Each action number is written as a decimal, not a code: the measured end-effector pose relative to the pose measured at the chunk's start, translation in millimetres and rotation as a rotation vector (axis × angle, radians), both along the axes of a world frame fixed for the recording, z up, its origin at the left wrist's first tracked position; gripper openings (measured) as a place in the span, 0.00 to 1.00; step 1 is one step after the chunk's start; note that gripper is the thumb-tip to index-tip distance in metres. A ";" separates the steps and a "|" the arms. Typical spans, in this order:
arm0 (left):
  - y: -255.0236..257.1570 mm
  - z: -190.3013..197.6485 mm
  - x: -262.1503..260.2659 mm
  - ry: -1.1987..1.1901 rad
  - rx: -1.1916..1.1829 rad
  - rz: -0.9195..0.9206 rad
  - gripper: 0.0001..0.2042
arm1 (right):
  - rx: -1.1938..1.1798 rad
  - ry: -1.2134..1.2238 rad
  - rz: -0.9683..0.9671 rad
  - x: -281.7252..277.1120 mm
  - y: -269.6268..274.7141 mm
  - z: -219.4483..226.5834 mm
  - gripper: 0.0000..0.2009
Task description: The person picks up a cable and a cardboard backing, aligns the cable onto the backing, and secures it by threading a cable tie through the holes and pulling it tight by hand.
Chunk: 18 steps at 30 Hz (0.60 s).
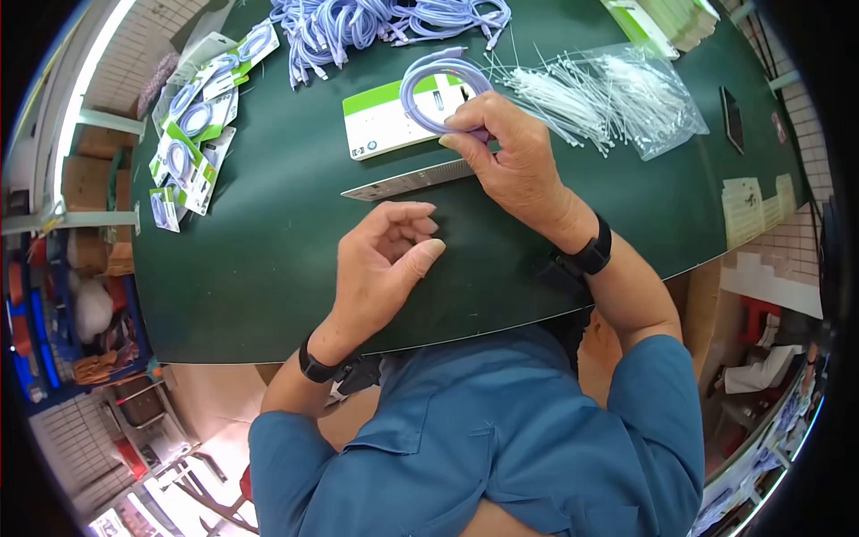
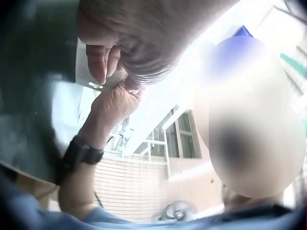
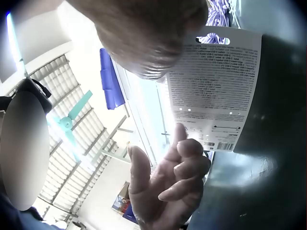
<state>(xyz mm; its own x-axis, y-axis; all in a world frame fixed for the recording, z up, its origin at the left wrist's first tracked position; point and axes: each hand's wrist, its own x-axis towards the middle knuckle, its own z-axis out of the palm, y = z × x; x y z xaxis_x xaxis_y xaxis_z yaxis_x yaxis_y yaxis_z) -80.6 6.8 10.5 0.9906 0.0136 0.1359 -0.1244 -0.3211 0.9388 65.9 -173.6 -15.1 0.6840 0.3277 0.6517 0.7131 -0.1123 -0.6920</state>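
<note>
In the head view, my right hand (image 1: 519,161) pinches a coiled lilac cable (image 1: 413,98) between thumb and fingers. A card (image 1: 394,183) stands nearly edge-on under that hand; its far end is hidden by the hand. The right wrist view shows the card's printed back (image 3: 216,86) with a hanging slot, beside my right hand (image 3: 148,38). Nearer my body, my left hand (image 1: 376,268) is raised with fingers loosely curled and thumb apart, holding nothing. A green and white card stack (image 1: 394,134) lies behind the coil.
Finished-looking cards with coils (image 1: 179,161) lie at the table's left. Loose lilac cables (image 1: 331,36) are heaped at the back. White ties (image 1: 617,98) spill from a plastic bag at right, with a phone (image 1: 732,121) beyond. More cards (image 1: 667,22) sit at the back right.
</note>
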 end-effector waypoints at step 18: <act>6.1 -13.1 15.7 0.461 -1.029 0.138 0.15 | -0.115 -0.120 0.306 -10.6 -13.3 31.6 0.11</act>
